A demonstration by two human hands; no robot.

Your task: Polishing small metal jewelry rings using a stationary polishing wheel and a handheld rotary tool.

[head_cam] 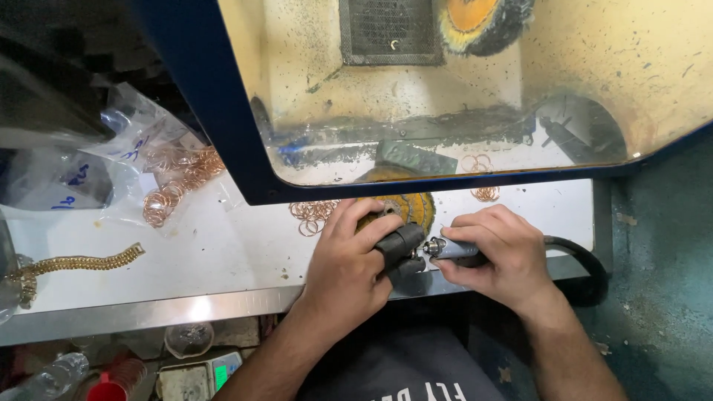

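Head view, lower centre of the frame: the right hand [497, 256] grips a rotary handpiece [453, 250]; the left hand [349, 271], its fingertips in black guards, pinches something hidden at its tip above the white surface [223, 252].

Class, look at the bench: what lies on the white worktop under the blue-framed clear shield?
Loose copper-coloured rings lie on the white worktop beside a yellow cloth buffing wheel. The left hand covers the wheel's lower part; the blue-framed clear shield blurs things behind.
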